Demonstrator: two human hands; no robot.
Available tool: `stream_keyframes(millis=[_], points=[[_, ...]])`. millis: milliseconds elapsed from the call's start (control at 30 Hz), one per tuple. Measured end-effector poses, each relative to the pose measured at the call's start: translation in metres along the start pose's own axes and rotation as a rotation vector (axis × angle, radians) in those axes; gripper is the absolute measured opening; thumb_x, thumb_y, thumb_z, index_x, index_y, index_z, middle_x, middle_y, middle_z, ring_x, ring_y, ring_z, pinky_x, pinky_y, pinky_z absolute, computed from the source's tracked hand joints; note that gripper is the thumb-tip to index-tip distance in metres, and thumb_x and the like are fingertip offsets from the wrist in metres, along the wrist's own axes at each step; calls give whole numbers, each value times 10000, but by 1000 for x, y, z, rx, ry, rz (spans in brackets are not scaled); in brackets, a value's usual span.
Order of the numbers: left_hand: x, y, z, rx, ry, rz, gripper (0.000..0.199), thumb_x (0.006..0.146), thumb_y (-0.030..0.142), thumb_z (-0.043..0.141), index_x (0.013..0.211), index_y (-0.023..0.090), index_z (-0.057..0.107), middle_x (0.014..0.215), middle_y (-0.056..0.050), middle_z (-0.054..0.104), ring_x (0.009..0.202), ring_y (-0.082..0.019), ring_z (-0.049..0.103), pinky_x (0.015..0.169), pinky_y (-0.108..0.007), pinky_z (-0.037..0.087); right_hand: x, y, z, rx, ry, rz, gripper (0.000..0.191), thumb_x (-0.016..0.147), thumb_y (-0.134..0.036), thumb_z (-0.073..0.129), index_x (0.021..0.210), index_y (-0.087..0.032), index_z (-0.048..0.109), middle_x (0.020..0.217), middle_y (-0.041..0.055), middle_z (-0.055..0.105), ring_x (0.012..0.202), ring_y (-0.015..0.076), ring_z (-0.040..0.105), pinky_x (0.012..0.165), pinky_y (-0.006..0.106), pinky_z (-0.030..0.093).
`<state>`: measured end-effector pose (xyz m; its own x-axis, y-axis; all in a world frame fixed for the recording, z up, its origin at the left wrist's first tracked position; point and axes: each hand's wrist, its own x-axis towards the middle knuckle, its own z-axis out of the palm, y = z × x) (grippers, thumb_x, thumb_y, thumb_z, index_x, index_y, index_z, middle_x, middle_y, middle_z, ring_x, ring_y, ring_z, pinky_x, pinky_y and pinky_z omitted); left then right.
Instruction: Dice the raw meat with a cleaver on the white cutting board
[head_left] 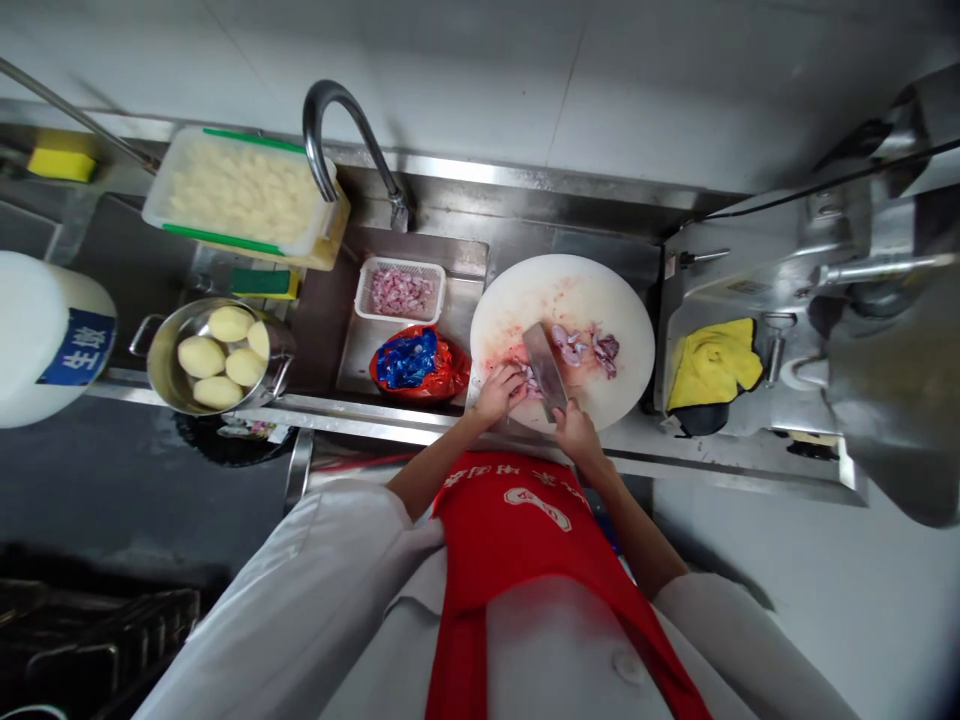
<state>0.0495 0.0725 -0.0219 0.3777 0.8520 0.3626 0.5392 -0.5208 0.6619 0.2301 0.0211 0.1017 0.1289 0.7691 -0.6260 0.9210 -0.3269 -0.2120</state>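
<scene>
My right hand [576, 432] grips the handle of a cleaver [544, 370], its broad blade standing over a round white cutting board [525, 285]. Left of the blade, my left hand [500, 392] is closed over pale pink meat pieces [528, 380], with its fingers bent and pressed on them near the board's front left edge. More raw meat [570, 346] lies right of the blade, beside a darker piece [605, 350]. Reddish juice stains the board around the meat. My fingers partly hide the pieces under them.
Left of the board, a white basket [364, 290] of cut meat and a red and blue plastic bag [450, 372] sit in the sink. Farther left are a pot [169, 375] of peeled potatoes and a lidded tub [240, 195]. A faucet [319, 130] arches above. A slicer-like machine holds a yellow cloth [712, 365].
</scene>
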Motion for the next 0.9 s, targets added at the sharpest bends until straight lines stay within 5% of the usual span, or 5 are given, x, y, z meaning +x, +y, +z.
stream_keyframes(millis=[133, 200, 433, 767, 900], points=[[-12, 4, -16, 82, 366, -207, 203, 972, 352, 539, 1070, 204, 636, 1065, -111, 603, 1073, -246, 561, 949, -454, 500, -13, -13, -20, -46, 173, -49, 339, 1050, -319, 334, 1239, -106, 518, 1001, 183, 708, 949, 267, 679, 765, 302, 421], [-15, 5, -18, 116, 427, -246, 199, 967, 350, 542, 1065, 200, 629, 1077, -119, 595, 1100, -263, 543, 980, -481, 474, -13, -27, -20, -32, 286, -64, 403, 1061, -349, 270, 1261, -92, 506, 988, 195, 711, 930, 270, 680, 754, 304, 425], [-6, 3, 8, 48, -19, -117, 194, 981, 254, 471, 1013, 177, 646, 1131, -120, 606, 1122, -260, 520, 981, -471, 480, 14, -50, 13, -69, 77, -162, 318, 1020, -238, 381, 1251, -58, 505, 1092, 199, 709, 1035, 255, 676, 786, 282, 456], [-1, -6, -6, 28, -9, -84, 197, 985, 234, 472, 989, 182, 663, 1093, -101, 635, 1050, -231, 551, 951, -431, 487, 45, -38, -1, 3, 81, -197, 327, 1023, -277, 383, 1241, -83, 532, 1129, 191, 698, 1072, 261, 651, 847, 293, 456], [-8, -6, -24, 33, 148, -156, 188, 975, 274, 492, 946, 207, 665, 1024, -85, 645, 1049, -237, 549, 964, -453, 475, 41, -22, -29, 19, 85, -226, 334, 1009, -317, 397, 1228, -114, 546, 1106, 173, 702, 1037, 278, 649, 842, 313, 464]])
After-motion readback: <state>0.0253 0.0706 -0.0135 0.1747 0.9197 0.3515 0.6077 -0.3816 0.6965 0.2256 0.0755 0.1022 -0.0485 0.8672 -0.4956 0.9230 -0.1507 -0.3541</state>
